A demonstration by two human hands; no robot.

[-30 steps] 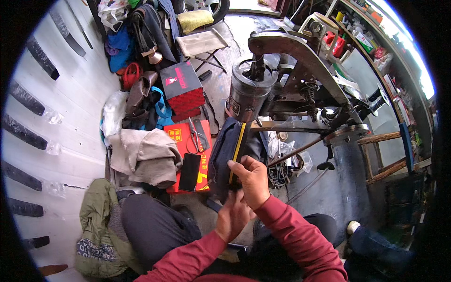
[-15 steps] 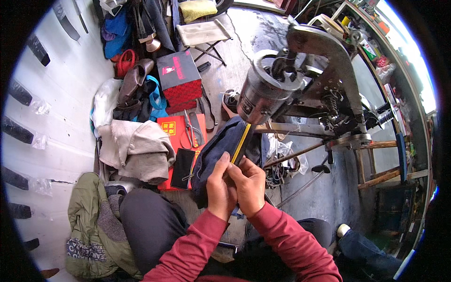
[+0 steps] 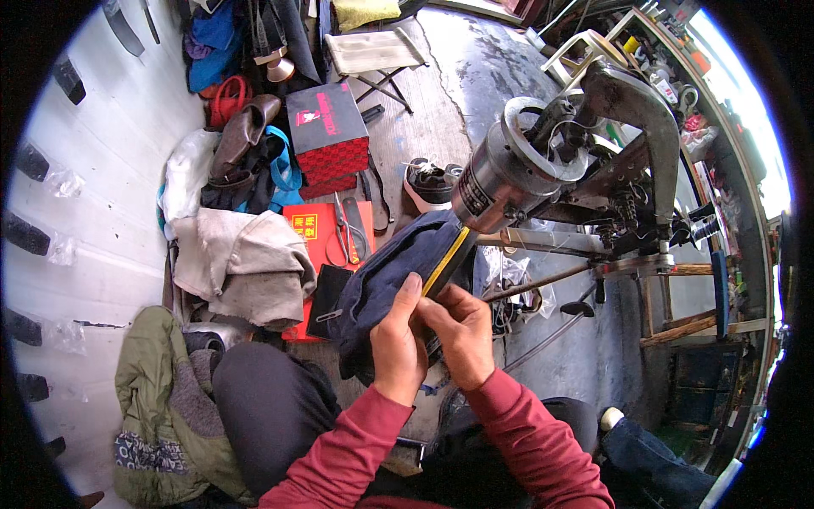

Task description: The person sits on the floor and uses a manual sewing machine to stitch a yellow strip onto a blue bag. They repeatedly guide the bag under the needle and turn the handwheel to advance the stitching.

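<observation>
A navy cloth piece (image 3: 392,263), a bag or a garment, hangs below the cylindrical head of a hand-type sewing machine (image 3: 496,182). Along it runs a dark strip with a yellow line (image 3: 445,261), which looks like a zipper; its far end passes under the machine head. My left hand (image 3: 398,343) is closed on the near end of this zipper, thumb on top. Close beside it, my right hand (image 3: 462,335) pinches at the zipper's right edge with bent fingers. My palms and fingers hide the zipper's near end. A small metal pull (image 3: 329,316) shows on the cloth's left side.
Left of the cloth lie scissors (image 3: 341,225) on a red bag (image 3: 318,216), a dark phone (image 3: 325,297) and a beige cloth (image 3: 246,267). Beyond are a shoe (image 3: 428,182), a black-and-red box (image 3: 326,127) and a folding stool (image 3: 377,51). Shelves (image 3: 716,161) stand at right.
The machine head sits farther right in view. The navy cloth has spread left, over part of the phone. My right hand has moved slightly right, and its fingers are more bent.
</observation>
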